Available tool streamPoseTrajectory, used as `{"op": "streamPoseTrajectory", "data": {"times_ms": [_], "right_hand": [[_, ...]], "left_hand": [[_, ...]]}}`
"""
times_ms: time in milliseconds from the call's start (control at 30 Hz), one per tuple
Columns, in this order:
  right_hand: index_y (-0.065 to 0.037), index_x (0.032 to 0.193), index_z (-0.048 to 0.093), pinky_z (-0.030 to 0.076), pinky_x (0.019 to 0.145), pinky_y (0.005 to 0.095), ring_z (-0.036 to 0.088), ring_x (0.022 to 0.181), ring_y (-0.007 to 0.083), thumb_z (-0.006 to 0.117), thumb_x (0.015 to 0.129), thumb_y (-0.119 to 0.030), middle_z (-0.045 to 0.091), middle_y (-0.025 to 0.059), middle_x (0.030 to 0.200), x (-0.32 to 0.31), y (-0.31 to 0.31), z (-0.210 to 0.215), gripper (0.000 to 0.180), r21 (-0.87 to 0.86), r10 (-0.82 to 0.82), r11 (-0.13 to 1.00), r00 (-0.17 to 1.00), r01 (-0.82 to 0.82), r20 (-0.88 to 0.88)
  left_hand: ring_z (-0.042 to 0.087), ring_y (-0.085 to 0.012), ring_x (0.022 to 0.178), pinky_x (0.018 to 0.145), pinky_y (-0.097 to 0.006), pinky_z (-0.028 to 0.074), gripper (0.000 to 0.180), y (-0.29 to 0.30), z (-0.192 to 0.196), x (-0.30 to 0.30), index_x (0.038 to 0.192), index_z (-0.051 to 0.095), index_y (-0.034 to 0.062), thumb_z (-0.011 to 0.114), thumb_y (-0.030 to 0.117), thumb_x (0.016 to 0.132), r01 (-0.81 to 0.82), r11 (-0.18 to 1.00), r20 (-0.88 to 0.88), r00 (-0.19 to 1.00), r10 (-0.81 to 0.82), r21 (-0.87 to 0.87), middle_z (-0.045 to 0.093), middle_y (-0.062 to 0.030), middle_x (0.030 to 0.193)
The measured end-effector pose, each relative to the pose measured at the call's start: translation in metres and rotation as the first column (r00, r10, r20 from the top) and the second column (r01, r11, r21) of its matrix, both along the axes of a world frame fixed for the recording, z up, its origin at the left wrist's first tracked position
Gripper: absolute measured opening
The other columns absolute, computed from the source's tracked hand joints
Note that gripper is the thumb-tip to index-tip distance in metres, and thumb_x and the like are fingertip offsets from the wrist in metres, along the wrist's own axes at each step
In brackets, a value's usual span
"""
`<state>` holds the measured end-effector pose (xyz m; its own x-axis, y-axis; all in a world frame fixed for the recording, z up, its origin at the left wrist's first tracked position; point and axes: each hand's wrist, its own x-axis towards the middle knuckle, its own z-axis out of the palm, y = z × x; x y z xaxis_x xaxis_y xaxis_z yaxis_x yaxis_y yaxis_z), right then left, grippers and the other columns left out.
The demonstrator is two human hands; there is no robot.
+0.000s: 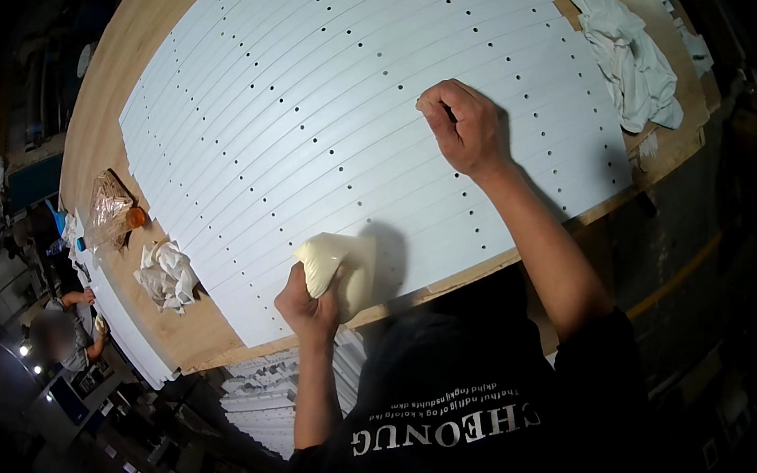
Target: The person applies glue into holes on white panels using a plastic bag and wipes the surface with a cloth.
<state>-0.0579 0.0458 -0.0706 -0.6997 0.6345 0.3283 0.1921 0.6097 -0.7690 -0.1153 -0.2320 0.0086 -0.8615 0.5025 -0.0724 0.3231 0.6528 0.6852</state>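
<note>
The person wore a dark short-sleeved shirt [473,395] with pale lettering printed across its front; both forearms were bare, without gloves, watch or rings visible.

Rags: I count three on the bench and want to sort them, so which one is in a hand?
The cream rag, bunched in the left hand at the near edge of the white slats. The crumpled white rag and the big white cloth lie untouched.
</note>
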Motion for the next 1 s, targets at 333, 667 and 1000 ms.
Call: {"op": "streamPoseTrajectory", "data": {"times_ms": [333, 667, 1000], "right_hand": [[-0.007, 0.076, 0.054, 0.046, 0.056, 0.0284, 0.058, 0.062, 0.0203, 0.051, 0.092, -0.025, 0.060, 0.0031, 0.070, 0.000, 0.001, 0.000, 0.024, -0.001, 0.004, 1.000, 1.000, -0.004, 0.004], [-0.006, 0.076, 0.054, 0.046, 0.055, 0.0280, 0.057, 0.060, 0.0195, 0.051, 0.092, -0.022, 0.060, 0.0038, 0.069, 0.000, 0.002, -0.005, 0.023, -0.005, 0.026, 1.000, 0.999, -0.027, -0.026], [-0.007, 0.076, 0.055, 0.046, 0.055, 0.0276, 0.057, 0.061, 0.0190, 0.051, 0.092, -0.024, 0.060, 0.0028, 0.069, 0.000, 0.000, 0.001, 0.024, 0.004, 0.008, 1.000, 1.000, -0.008, 0.004]], "left_hand": [[0.062, -0.0118, 0.070, 0.066, -0.026, 0.048, 0.019, -0.019, 0.013, 0.008, 0.092, 0.064, -0.0012, 0.070, 0.012, 0.079, -0.005, 0.995, -0.073, 0.997, -0.003, -0.103, 0.067, -0.0068, 0.078], [0.062, -0.0135, 0.068, 0.064, -0.025, 0.048, 0.019, -0.013, 0.010, 0.016, 0.089, 0.064, -0.0007, 0.073, 0.010, 0.076, 0.038, 0.999, 0.002, 0.999, -0.038, 0.018, 0.066, -0.0086, 0.075], [0.061, -0.0118, 0.066, 0.062, -0.025, 0.047, 0.025, -0.023, 0.008, 0.020, 0.088, 0.063, -0.0014, 0.072, 0.020, 0.079, -0.025, 0.999, -0.064, 0.998, 0.024, -0.023, 0.065, -0.0075, 0.072]]}}
